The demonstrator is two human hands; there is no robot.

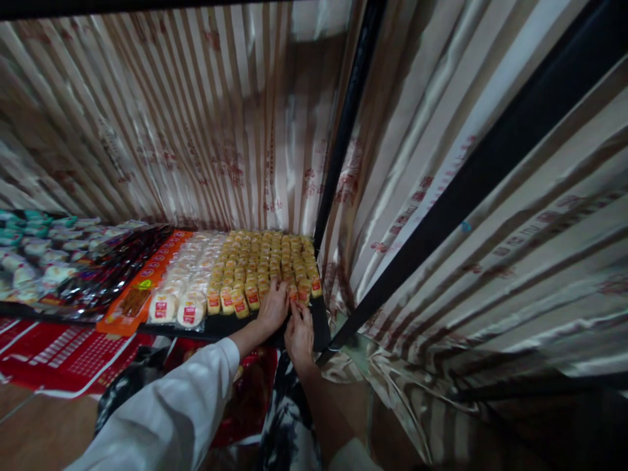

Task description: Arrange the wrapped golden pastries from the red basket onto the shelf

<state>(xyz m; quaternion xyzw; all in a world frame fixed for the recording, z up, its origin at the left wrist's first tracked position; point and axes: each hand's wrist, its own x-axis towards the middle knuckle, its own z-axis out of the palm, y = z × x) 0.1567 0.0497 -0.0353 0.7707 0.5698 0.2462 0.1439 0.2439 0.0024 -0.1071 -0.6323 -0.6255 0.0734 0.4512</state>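
Observation:
Rows of small yellow wrapped cakes (260, 261) with red-and-orange labels fill the right end of a low black shelf (220, 324). At their front edge, my left hand (273, 309) has its fingers bent against one wrapped cake (293, 294). From the right, my right hand (299, 332) pinches the same cake at its near side. The fingers partly cover this packet. To the left of the yellow cakes lie rows of round white wrapped cakes (190, 309) with red labels.
Orange packets (130, 307), dark shiny packets (108, 265) and white-and-green wrapped pieces (34, 248) line the shelf leftward. Black frame bars (407, 258) slant down at the right. Striped curtains (235, 131) hang behind. Red printed packaging (73, 356) lies below the shelf.

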